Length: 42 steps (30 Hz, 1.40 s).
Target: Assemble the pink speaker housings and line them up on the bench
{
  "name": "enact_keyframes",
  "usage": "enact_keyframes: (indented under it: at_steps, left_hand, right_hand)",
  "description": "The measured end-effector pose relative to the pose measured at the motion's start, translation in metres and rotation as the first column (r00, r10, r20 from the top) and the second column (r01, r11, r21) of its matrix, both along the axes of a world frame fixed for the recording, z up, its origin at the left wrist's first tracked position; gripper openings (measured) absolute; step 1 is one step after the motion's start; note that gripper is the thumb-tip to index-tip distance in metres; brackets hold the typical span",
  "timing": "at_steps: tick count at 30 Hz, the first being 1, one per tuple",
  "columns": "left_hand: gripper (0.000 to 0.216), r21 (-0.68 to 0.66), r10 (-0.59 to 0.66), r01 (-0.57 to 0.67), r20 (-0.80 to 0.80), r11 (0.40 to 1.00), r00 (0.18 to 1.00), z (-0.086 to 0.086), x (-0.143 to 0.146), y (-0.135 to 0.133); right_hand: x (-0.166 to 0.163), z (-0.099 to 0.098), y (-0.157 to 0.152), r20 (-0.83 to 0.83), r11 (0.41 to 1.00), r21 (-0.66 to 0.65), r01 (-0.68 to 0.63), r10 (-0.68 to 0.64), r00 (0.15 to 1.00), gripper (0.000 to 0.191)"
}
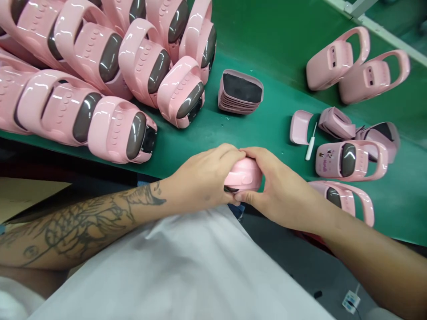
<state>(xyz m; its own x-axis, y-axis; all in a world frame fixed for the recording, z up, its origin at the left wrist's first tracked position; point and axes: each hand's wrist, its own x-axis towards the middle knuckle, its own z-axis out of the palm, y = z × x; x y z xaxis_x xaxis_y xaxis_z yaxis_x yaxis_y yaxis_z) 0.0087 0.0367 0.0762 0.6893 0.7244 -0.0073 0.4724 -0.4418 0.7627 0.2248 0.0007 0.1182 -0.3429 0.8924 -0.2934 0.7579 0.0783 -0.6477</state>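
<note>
Both hands grip one glossy pink plastic housing (246,172) at the front edge of the green table, close to my body. My left hand (213,173) wraps over its left side, fingers curled round it. On its right side my right hand (267,178) holds it, with the thumb low and the fingers over the top. A dark patch shows at its lower left; the rest is covered by my hands. Just beyond stands a stack of mauve covers (240,91) with black inner faces.
Rows of pink handled housings (116,129) with dark windows fill the left. At right lie a loose cover (300,127), a white-handled screwdriver (310,147) and a printed pink unit (333,160). Two handled units (330,64) stand at the back right. A power strip (351,302) is on the floor.
</note>
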Motion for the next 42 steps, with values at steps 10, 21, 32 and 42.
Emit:
enact_keyframes:
  at_steps: [10, 21, 32, 42]
  left_hand:
    - [0.037, 0.246, -0.037, 0.038, -0.008, 0.969, 0.999, 0.004, 0.019, 0.003]
    - [0.048, 0.024, 0.078, -0.076, -0.083, 0.997, 0.993, 0.010, 0.027, 0.013]
    - [0.086, -0.002, -0.008, 0.008, 0.058, 1.000, 0.998, 0.005, 0.010, 0.015]
    - [0.075, -0.268, 0.189, -0.077, 0.426, 0.960, 0.885, -0.063, 0.015, -0.003]
  right_hand:
    - [0.018, -0.015, -0.002, -0.123, 0.986, 0.142, -0.081, 0.099, 0.987, 0.073]
    - [0.034, -0.021, 0.011, -0.244, 0.996, 0.035, -0.085, 0.091, 0.965, 0.064]
    - [-0.004, -0.056, 0.011, -0.288, 0.834, 0.461, 0.303, -0.182, 0.940, 0.083]
    - [0.004, -0.096, -0.023, -0.494, 0.635, 0.411, 0.654, -0.447, 0.745, 0.086]
